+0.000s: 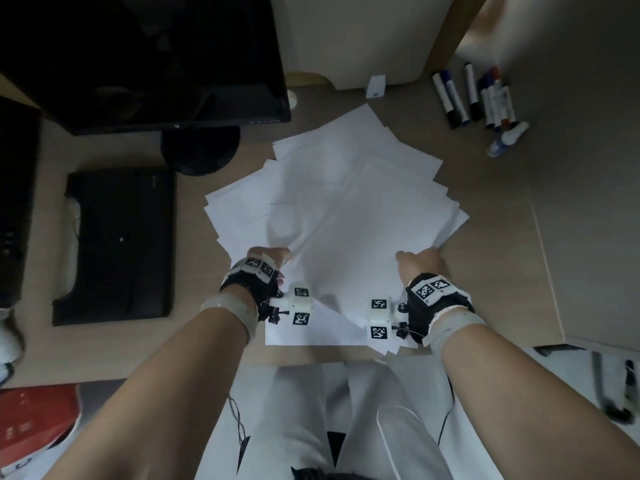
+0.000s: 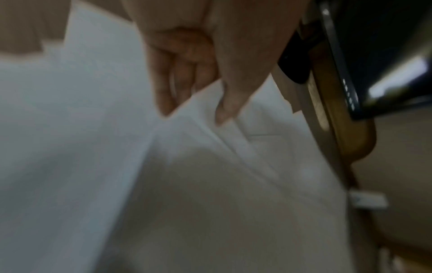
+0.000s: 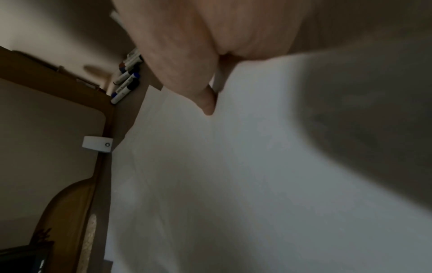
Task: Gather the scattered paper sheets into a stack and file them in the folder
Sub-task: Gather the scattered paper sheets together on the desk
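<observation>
Several white paper sheets (image 1: 346, 209) lie fanned out and overlapping in the middle of the desk. My left hand (image 1: 273, 258) pinches their near left edge; in the left wrist view its thumb (image 2: 231, 92) lies on top of the sheets (image 2: 210, 184) and the fingers curl beneath. My right hand (image 1: 420, 259) grips the near right edge, with the thumb (image 3: 205, 103) on top of the paper (image 3: 233, 175) and the fingers hidden under it. A flat black folder (image 1: 117, 244) lies on the desk to the left of the sheets.
A dark monitor (image 1: 145, 64) on a round stand (image 1: 201, 147) fills the back left. Several markers (image 1: 478, 95) and a small bottle (image 1: 507, 138) lie at the back right. A small white box (image 1: 375, 86) sits behind the sheets. A red box (image 1: 34, 420) is below the desk edge.
</observation>
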Action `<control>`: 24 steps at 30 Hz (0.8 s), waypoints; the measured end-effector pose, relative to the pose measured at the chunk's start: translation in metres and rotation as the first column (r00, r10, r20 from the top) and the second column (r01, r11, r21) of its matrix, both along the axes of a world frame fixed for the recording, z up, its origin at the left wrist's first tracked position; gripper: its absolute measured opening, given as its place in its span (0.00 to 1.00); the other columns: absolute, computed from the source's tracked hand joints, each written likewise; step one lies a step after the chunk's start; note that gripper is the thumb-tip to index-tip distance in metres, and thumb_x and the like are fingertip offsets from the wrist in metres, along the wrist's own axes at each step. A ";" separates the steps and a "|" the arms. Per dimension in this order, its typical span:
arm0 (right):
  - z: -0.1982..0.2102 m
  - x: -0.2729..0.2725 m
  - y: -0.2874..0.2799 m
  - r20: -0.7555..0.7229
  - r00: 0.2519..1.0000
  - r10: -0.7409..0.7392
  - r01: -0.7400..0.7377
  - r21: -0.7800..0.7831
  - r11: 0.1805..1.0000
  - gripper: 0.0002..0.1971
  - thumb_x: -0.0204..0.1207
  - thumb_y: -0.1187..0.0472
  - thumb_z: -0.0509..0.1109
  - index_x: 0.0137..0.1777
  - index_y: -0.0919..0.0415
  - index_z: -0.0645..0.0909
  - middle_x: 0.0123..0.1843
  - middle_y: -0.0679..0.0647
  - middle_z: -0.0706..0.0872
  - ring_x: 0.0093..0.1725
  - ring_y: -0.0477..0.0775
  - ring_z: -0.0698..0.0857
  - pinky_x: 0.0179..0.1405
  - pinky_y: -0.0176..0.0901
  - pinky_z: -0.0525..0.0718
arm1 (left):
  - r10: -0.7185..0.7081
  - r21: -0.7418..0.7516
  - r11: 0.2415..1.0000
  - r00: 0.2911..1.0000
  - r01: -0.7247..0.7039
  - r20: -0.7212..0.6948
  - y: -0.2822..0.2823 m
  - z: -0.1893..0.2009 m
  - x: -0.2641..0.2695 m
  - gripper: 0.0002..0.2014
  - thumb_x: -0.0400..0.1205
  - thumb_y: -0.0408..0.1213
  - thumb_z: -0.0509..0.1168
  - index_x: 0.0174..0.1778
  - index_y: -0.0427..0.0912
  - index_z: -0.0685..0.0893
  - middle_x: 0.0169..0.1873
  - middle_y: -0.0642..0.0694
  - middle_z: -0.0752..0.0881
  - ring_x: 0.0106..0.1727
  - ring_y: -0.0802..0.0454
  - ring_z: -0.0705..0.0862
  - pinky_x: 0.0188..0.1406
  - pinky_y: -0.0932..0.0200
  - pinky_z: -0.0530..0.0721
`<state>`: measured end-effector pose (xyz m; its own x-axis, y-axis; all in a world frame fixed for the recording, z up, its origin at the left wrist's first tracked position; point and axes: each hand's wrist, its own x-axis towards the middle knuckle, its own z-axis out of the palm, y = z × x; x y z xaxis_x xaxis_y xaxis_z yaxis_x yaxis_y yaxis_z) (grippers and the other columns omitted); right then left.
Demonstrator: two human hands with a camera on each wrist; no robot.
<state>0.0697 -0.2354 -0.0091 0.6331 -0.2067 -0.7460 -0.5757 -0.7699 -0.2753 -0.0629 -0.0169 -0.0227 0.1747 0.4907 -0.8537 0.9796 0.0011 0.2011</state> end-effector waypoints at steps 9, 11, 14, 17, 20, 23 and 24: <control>-0.012 -0.022 0.018 -0.029 0.994 0.104 -0.107 -0.127 0.986 0.35 0.70 0.55 0.74 0.72 0.64 0.63 0.69 0.64 0.74 0.62 0.66 0.79 0.52 0.50 0.78 | -0.055 0.020 0.998 0.993 0.054 0.102 -0.007 0.001 -0.007 0.29 0.76 0.42 0.66 0.75 0.40 0.74 0.71 0.40 0.77 0.66 0.40 0.79 0.64 0.52 0.78; -0.012 -0.020 0.023 -0.054 0.995 0.085 -0.088 -0.067 0.994 0.41 0.67 0.53 0.76 0.75 0.65 0.60 0.67 0.63 0.75 0.59 0.66 0.79 0.57 0.54 0.80 | 0.027 -0.051 0.999 0.990 -0.020 0.142 -0.006 -0.005 0.003 0.40 0.65 0.45 0.69 0.75 0.36 0.73 0.69 0.36 0.78 0.62 0.36 0.81 0.60 0.46 0.82; -0.016 -0.019 0.030 -0.100 0.994 0.035 -0.032 0.033 0.999 0.44 0.64 0.52 0.79 0.75 0.66 0.59 0.55 0.59 0.76 0.49 0.62 0.79 0.53 0.54 0.82 | 0.092 -0.131 0.988 0.989 -0.077 0.112 -0.012 -0.010 0.007 0.43 0.55 0.46 0.71 0.67 0.27 0.76 0.44 0.32 0.84 0.38 0.37 0.82 0.38 0.52 0.83; -0.013 -0.018 0.024 -0.079 0.995 0.066 -0.072 -0.078 0.994 0.43 0.58 0.43 0.76 0.71 0.62 0.67 0.61 0.62 0.78 0.56 0.65 0.81 0.54 0.52 0.79 | 0.094 -0.210 0.975 0.992 -0.075 0.082 -0.018 -0.015 0.001 0.46 0.57 0.48 0.73 0.67 0.23 0.73 0.31 0.41 0.72 0.28 0.42 0.69 0.29 0.57 0.71; -0.015 -0.014 0.015 -0.053 0.996 0.065 -0.069 -0.071 0.995 0.43 0.65 0.45 0.76 0.74 0.64 0.62 0.68 0.62 0.74 0.61 0.65 0.79 0.48 0.48 0.73 | 0.113 -0.235 0.967 0.992 -0.098 0.051 -0.025 -0.022 0.007 0.58 0.47 0.52 0.72 0.73 0.25 0.69 0.29 0.42 0.73 0.27 0.44 0.72 0.32 0.56 0.72; -0.014 -0.013 0.016 -0.116 0.992 0.042 -0.041 0.011 0.999 0.44 0.58 0.44 0.78 0.70 0.68 0.71 0.59 0.61 0.83 0.45 0.60 0.84 0.45 0.48 0.83 | 0.119 -0.212 0.972 0.991 -0.105 0.053 -0.039 0.003 0.023 0.54 0.65 0.54 0.74 0.79 0.28 0.57 0.62 0.34 0.78 0.62 0.36 0.80 0.47 0.49 0.77; -0.015 -0.012 0.015 -0.118 0.992 0.034 -0.032 0.025 0.999 0.41 0.56 0.43 0.78 0.65 0.68 0.75 0.56 0.62 0.85 0.45 0.61 0.85 0.47 0.51 0.85 | 0.103 -0.185 0.978 0.994 -0.093 0.044 -0.043 0.001 0.026 0.51 0.72 0.51 0.73 0.80 0.29 0.51 0.68 0.33 0.73 0.69 0.36 0.75 0.57 0.47 0.77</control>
